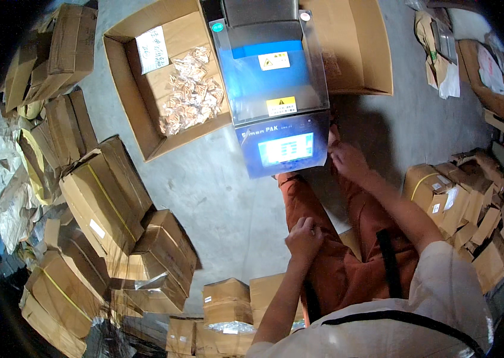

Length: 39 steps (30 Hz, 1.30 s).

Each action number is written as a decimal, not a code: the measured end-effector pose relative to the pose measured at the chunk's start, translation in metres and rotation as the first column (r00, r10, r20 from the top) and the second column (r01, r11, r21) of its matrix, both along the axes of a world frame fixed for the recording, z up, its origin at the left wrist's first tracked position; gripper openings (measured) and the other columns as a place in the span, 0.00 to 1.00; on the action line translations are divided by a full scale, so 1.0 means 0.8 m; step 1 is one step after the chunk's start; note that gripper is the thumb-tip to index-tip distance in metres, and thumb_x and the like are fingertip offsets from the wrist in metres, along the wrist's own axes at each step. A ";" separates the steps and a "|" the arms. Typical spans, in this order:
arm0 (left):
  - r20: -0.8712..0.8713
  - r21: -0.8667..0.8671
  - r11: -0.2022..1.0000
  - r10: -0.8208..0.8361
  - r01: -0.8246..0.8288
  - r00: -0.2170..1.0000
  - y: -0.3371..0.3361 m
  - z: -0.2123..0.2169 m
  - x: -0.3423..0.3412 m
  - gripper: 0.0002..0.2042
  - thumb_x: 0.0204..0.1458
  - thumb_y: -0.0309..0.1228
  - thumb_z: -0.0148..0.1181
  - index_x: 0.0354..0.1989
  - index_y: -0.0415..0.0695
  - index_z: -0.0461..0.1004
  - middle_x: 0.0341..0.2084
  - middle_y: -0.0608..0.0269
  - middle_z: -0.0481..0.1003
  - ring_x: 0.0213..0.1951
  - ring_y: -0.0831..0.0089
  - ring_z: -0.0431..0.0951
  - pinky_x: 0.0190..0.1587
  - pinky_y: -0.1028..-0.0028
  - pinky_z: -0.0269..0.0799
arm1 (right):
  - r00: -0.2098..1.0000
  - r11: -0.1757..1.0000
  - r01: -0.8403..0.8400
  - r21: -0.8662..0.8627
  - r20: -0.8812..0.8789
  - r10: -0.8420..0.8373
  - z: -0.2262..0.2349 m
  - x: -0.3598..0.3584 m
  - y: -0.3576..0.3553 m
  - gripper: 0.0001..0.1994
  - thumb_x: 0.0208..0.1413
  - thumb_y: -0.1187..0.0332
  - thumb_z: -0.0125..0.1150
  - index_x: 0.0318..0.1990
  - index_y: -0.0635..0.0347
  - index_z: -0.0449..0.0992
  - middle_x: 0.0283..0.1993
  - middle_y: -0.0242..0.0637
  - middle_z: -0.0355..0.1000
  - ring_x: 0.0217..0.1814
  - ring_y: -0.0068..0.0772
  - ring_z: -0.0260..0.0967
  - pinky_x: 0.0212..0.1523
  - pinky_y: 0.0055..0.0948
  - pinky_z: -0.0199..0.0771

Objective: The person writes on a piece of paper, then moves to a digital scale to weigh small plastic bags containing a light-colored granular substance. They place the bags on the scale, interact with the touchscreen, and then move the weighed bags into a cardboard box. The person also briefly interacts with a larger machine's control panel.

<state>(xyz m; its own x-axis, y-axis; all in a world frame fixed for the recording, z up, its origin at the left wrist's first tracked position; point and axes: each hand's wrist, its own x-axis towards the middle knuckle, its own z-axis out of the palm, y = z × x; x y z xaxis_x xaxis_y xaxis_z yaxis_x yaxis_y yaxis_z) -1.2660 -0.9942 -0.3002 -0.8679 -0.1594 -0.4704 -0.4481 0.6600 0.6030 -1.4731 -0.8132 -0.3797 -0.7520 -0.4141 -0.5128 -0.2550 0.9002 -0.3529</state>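
Here's the left hand (304,240) curled closed on the trouser leg (300,203), the right hand (347,160) beside the blue machine (279,77), its grip impossible to tell, where a blind reach could mean a pinch, and beyond, wrapped packets (195,95) heaped in the left carton (131,89) could spill if jolted.

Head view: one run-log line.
left hand: on rust trousers; right hand: beside packaging machine, contact unclear; screen: lit; left open carton: clear-wrapped packets
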 end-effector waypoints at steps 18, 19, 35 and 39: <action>-0.024 0.032 0.874 -0.484 0.484 0.875 0.184 -0.070 -0.117 0.05 0.50 0.33 0.55 0.32 0.50 0.75 0.32 0.61 0.72 0.36 0.60 0.74 0.35 0.63 0.72 | 0.997 0.998 0.027 -0.064 -0.070 -0.032 -0.161 -0.348 0.124 0.12 0.59 0.67 0.55 0.48 0.58 0.77 0.49 0.52 0.74 0.51 0.56 0.72 0.50 0.49 0.72; 0.017 0.051 0.859 -0.510 0.509 0.860 0.200 -0.079 -0.119 0.05 0.50 0.33 0.55 0.33 0.50 0.75 0.33 0.60 0.72 0.36 0.60 0.74 0.35 0.62 0.72 | 0.995 0.996 0.023 -0.085 -0.091 -0.030 -0.175 -0.366 0.130 0.13 0.59 0.68 0.55 0.50 0.58 0.76 0.50 0.53 0.73 0.50 0.57 0.72 0.51 0.49 0.72; 0.396 0.237 0.925 -0.371 0.296 0.840 0.287 -0.168 -0.206 0.08 0.49 0.32 0.59 0.36 0.46 0.74 0.36 0.56 0.72 0.38 0.56 0.76 0.37 0.57 0.76 | 0.937 0.932 -0.347 0.104 0.075 0.341 -0.398 -0.373 0.156 0.32 0.44 0.66 0.69 0.61 0.32 0.70 0.76 0.40 0.46 0.75 0.64 0.43 0.65 0.66 0.58; 0.359 0.149 0.954 -0.296 0.259 0.885 0.307 -0.171 -0.166 0.05 0.49 0.32 0.59 0.31 0.46 0.76 0.33 0.56 0.74 0.34 0.55 0.79 0.34 0.58 0.78 | 0.986 0.975 -0.056 -0.216 0.141 0.088 -0.339 -0.379 0.191 0.23 0.42 0.68 0.70 0.50 0.48 0.78 0.60 0.41 0.67 0.60 0.50 0.66 0.55 0.44 0.73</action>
